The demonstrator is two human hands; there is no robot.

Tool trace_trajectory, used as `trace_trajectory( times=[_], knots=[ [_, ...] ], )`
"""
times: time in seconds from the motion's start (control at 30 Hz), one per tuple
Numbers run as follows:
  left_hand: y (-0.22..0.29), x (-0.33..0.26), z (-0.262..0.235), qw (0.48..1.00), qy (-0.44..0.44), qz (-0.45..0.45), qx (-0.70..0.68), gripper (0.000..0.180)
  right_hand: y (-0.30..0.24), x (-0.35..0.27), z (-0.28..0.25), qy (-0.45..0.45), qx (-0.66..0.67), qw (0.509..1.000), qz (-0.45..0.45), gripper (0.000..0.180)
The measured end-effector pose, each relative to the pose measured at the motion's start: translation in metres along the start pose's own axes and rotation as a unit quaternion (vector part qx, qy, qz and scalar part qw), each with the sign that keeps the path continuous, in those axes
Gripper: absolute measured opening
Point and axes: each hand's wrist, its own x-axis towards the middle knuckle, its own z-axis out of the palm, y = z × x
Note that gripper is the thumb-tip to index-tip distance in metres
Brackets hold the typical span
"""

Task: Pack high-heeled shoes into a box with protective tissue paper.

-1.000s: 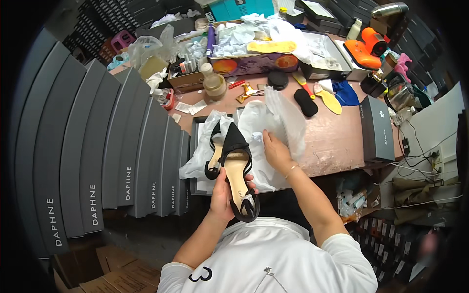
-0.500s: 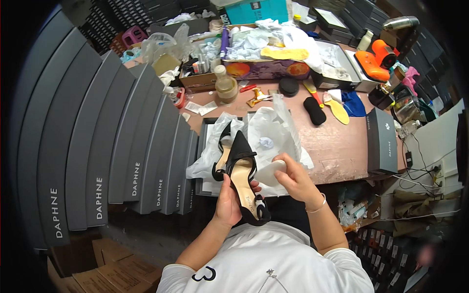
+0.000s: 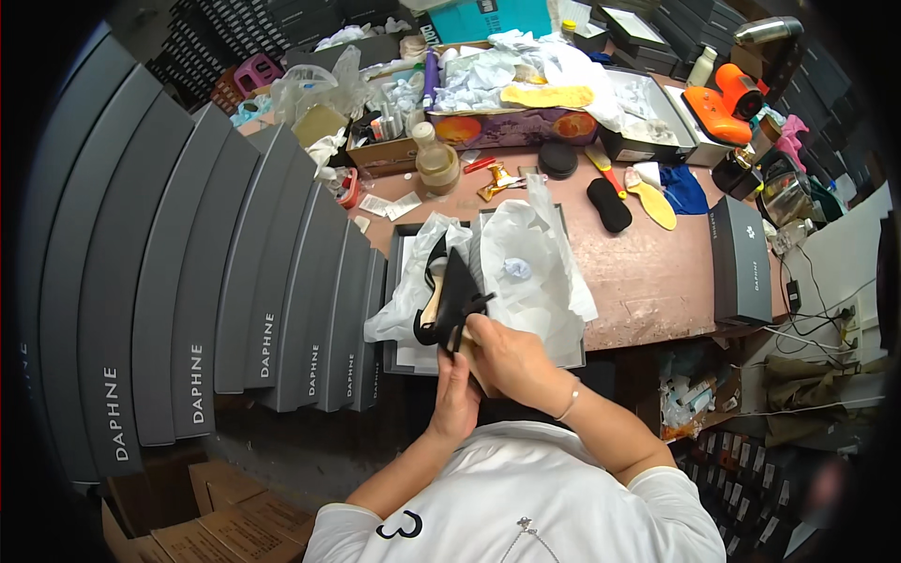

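Note:
My left hand [image 3: 457, 402] is closed around a black pointed-toe shoe [image 3: 458, 286] with a beige insole and a bow, tilted over an open box. Over the shoe's opening lies my right hand [image 3: 516, 361], its fingers bent and pressed against the shoe; whatever they hold is hidden. A second black shoe [image 3: 428, 324] rests just left of the first, on white tissue paper [image 3: 399, 319]. That paper spreads out of the grey shoe box [image 3: 571, 361] beneath both hands. A crumpled pale ball [image 3: 516, 269] sits on the paper to the right.
Tall stacks of grey shoe boxes [image 3: 169, 281] line the left side. Another grey box [image 3: 741, 263] stands at the table's right. Across the back are a glass jar [image 3: 437, 169], a black brush-like pad [image 3: 609, 205], yellow insoles [image 3: 654, 205] and a paper-filled carton [image 3: 511, 129].
My right hand has moved left onto the shoe, and the white pad it held is now out of sight. The shoe has turned more onto its side in my left hand.

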Motion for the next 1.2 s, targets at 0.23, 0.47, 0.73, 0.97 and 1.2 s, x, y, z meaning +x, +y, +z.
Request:
trace_trajectory(
  times=[0.23, 0.47, 0.73, 0.97, 1.2],
  knots=[
    [0.007, 0.005, -0.036, 0.999, 0.018, -0.037, -0.025, 0.036, 0.023, -0.013, 0.009, -0.027, 0.099, 0.984, -0.148, 0.02],
    [-0.001, -0.002, -0.024, 0.996, 0.048, -0.079, 0.016, 0.058, 0.026, -0.01, 0.006, -0.019, 0.079, 0.976, -0.201, 0.031],
    [-0.004, -0.008, -0.014, 0.989, 0.076, -0.128, -0.003, 0.037, 0.04, 0.003, 0.017, 0.036, 0.057, 0.996, -0.053, 0.018],
    [0.013, 0.017, -0.048, 0.954, 0.002, -0.267, -0.14, 0.043, 0.11, 0.001, 0.019, -0.054, -0.206, 0.977, 0.008, 0.031],
    [0.018, 0.025, -0.048, 0.916, -0.081, -0.258, -0.297, 0.051, 0.117, -0.021, 0.003, -0.176, -0.295, 0.939, -0.014, 0.011]
  ],
)
